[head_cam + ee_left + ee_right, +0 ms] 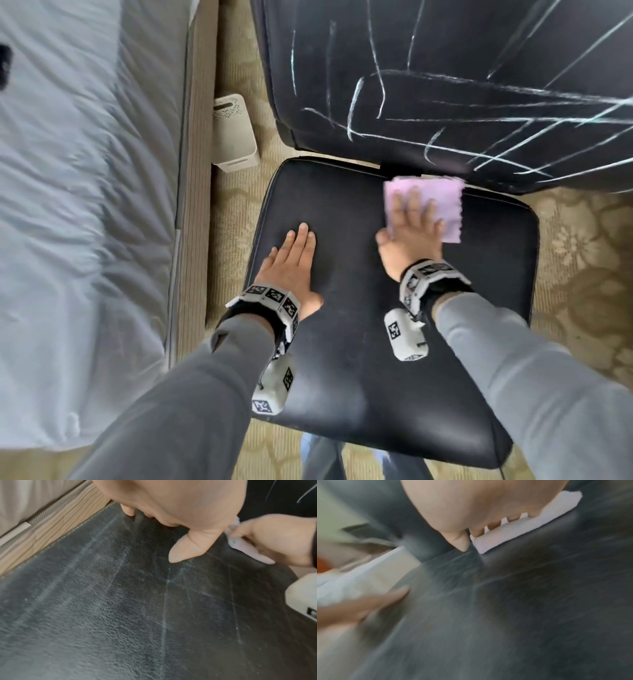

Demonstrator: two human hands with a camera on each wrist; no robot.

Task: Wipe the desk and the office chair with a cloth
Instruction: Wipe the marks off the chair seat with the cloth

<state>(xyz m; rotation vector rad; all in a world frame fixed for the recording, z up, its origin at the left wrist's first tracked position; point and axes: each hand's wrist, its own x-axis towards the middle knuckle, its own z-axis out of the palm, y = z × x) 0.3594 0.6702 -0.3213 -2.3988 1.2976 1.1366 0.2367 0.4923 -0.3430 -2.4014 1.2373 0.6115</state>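
Head view, right hand: the right hand (pixel 409 228) lies flat with fingers spread on a folded lilac cloth (pixel 440 202), pressing it to the back edge of the black office chair seat (pixel 359 342), close to the gap below the backrest (pixel 445 85).
Head view, left hand: the left hand (pixel 291 263) rests palm-down on the seat's left part, fingers straight and together, holding nothing.
Head view, marks: white chalk-like lines cross the backrest; the seat looks largely dark here. The desk is not in view.
Head view, surroundings: a bed (pixel 68 205) on the left, a small white device (pixel 233 133) on the patterned carpet.

Left wrist view, seat: faint pale streaks and scratches show across the grained leather (pixel 120 615), so the seat is likely not fully clean.
Left wrist view, fingers: the thumb (pixel 185 550) touches the seat; the other fingers are mostly hidden.

Right wrist view, grip: blurred; straight fingers (pixel 493 527) press on the cloth's edge (pixel 522 531), none curled round it.

Risk, cloth: held by flat pressure only, it could bunch, slip from under the palm, or drop through the gap behind the seat.
Risk, chair: a hard stroke could roll or swivel the chair if the left hand eases off.
Risk, finish: chalk may smear rather than lift, and the backrest and desk could be missed.
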